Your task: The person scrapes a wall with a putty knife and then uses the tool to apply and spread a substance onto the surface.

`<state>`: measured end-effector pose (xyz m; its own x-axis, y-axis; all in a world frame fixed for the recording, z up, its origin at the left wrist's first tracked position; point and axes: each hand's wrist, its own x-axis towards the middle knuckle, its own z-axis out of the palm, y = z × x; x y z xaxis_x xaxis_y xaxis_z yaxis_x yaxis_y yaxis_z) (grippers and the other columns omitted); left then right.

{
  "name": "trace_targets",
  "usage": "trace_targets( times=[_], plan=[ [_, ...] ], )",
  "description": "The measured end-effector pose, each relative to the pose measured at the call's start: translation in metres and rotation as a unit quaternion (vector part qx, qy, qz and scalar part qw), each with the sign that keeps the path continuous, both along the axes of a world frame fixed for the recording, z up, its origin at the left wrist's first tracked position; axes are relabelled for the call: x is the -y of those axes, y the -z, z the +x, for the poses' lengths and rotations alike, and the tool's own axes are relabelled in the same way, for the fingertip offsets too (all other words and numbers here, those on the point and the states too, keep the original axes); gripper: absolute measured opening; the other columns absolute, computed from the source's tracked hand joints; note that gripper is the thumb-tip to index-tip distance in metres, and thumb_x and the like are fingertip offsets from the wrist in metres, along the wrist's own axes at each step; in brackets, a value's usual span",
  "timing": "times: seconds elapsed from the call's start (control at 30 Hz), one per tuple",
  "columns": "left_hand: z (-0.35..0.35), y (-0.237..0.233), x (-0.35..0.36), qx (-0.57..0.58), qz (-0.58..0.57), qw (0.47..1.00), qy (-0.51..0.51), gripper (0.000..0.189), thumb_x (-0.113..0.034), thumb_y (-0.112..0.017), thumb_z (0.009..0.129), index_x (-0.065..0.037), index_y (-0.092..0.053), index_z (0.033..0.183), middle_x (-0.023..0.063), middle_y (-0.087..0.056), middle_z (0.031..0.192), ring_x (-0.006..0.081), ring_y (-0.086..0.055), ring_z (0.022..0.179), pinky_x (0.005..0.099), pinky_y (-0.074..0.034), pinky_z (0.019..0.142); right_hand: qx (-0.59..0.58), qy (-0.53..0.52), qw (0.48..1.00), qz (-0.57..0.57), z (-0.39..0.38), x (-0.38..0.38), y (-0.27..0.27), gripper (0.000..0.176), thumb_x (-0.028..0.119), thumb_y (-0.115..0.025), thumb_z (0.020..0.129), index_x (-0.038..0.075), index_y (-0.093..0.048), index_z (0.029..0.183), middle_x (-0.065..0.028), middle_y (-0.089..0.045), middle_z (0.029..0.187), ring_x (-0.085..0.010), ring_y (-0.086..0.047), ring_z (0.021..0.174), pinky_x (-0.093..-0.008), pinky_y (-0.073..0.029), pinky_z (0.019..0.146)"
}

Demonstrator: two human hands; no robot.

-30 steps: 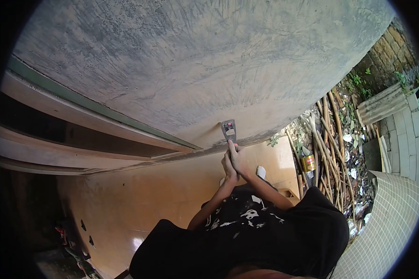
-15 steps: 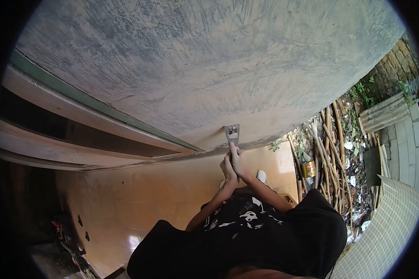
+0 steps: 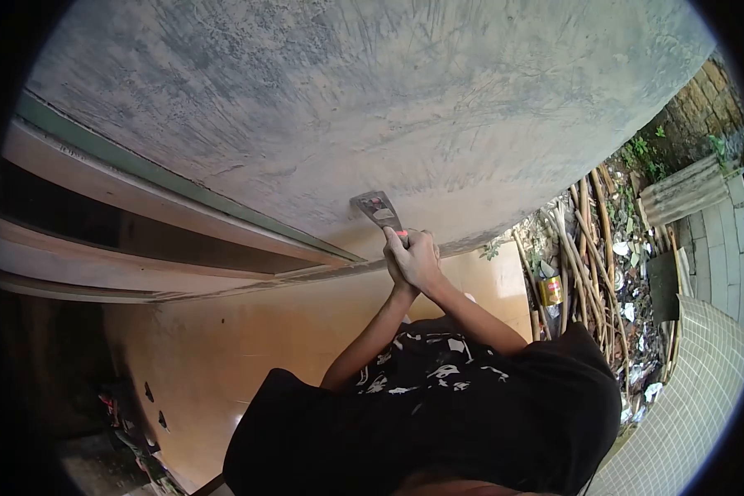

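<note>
A scraper (image 3: 378, 210) with a wide flat blade and a reddish mark near its handle lies with its blade against the scuffed grey-white wall (image 3: 438, 124). My right hand (image 3: 422, 260) is wrapped round the handle. Pressed close to it, my left hand (image 3: 398, 258) also grips the handle, its fingers partly hidden by the right. Both hands are in front of my chest, near the lower part of the wall.
At the left is a green-edged frame (image 3: 182, 192) with a dark panel. Below is a shiny tiled floor (image 3: 248, 331). Sticks (image 3: 587, 264), a yellow can (image 3: 550, 290) and litter lie at the right, beside a curved tiled surface (image 3: 694, 388).
Both hands and the scraper have moved up the wall, the blade also leftward. The scraper now tilts to the left, and the hands are closed more tightly together.
</note>
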<state>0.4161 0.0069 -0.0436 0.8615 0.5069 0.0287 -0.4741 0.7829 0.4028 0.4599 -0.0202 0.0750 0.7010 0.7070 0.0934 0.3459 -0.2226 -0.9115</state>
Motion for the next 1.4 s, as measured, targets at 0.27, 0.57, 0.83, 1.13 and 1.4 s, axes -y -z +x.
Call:
trace_targets(
  times=[0.27, 0.57, 0.83, 1.13, 1.4],
  plan=[
    [-0.03, 0.013, 0.038, -0.199, 0.04, 0.975, -0.089, 0.059, -0.049, -0.045, 0.088, 0.003, -0.049, 0.114, 0.0156, -0.057, 0.095, 0.0243, -0.061, 0.074, 0.0356, -0.051, 0.066, -0.209, 0.044, 0.977, 0.005, -0.015, 0.031, 0.113, 0.056, 0.039, -0.052, 0.092, -0.006, -0.052, 0.059, -0.011, -0.041, 0.047, -0.0103, -0.038, 0.048, -0.036, -0.033, 0.045],
    [-0.028, 0.035, 0.049, -0.221, 0.098, 0.966, -0.096, 0.045, -0.037, -0.048, 0.09, -0.004, -0.039, 0.119, 0.0133, -0.056, 0.098, 0.0228, -0.059, 0.086, 0.0324, -0.049, 0.075, -0.19, 0.088, 0.973, -0.098, -0.007, 0.042, 0.086, 0.062, 0.05, -0.055, 0.088, -0.006, -0.057, 0.061, -0.0188, -0.052, 0.051, -0.021, -0.052, 0.049, -0.0403, -0.042, 0.053],
    [-0.029, 0.035, 0.052, -0.307, 0.155, 0.926, -0.155, 0.047, -0.033, -0.056, 0.088, 0.005, -0.052, 0.115, 0.0088, -0.056, 0.103, 0.0168, -0.055, 0.095, 0.0299, -0.044, 0.083, -0.226, 0.08, 0.969, -0.06, -0.015, 0.045, 0.108, 0.064, 0.048, -0.054, 0.089, -0.006, -0.054, 0.056, -0.0144, -0.048, 0.047, -0.0167, -0.045, 0.046, -0.0389, -0.039, 0.048],
    [-0.025, 0.054, 0.052, -0.323, 0.16, 0.921, -0.147, 0.047, -0.035, -0.054, 0.088, 0.003, -0.049, 0.116, 0.0093, -0.056, 0.102, 0.0181, -0.056, 0.094, 0.0309, -0.045, 0.081, -0.229, 0.076, 0.969, -0.058, -0.012, 0.043, 0.103, 0.063, 0.046, -0.053, 0.09, -0.007, -0.052, 0.057, -0.0132, -0.046, 0.047, -0.0159, -0.045, 0.046, -0.0387, -0.038, 0.048],
    [-0.014, 0.086, 0.034, -0.23, 0.035, 0.964, -0.131, 0.041, -0.032, -0.054, 0.089, 0.002, -0.054, 0.112, 0.0066, -0.057, 0.099, 0.0147, -0.056, 0.09, 0.0278, -0.044, 0.079, -0.164, 0.044, 0.986, 0.0, 0.002, 0.023, 0.132, 0.065, 0.05, -0.054, 0.089, -0.006, -0.053, 0.056, -0.0145, -0.05, 0.048, -0.0174, -0.045, 0.046, -0.0392, -0.039, 0.048]
  ],
)
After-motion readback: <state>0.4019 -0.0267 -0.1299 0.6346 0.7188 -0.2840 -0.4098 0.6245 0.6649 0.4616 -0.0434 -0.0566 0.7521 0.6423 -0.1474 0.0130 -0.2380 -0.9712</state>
